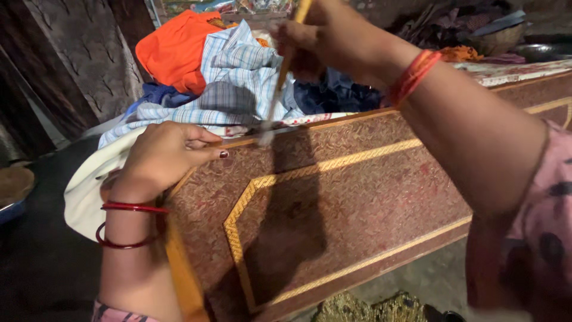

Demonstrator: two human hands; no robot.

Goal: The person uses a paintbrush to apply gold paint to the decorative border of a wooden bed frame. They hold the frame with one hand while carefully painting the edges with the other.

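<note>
- Head view: your right hand (325, 39) was closed around a thin yellow-handled brush (285, 68), its tip at the top edge of the patterned red panel (357, 197).
- Your left hand (164, 155) lay half curled, holding nothing, on that panel's corner, beside the white cloth (89, 185).

A home's dim room: heaped clothes (238, 71) piled on a patterned wooden bed frame (357, 191).

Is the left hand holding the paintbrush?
No, the left hand rests flat on the patterned wooden panel's edge, while the right hand grips the paintbrush.
</note>
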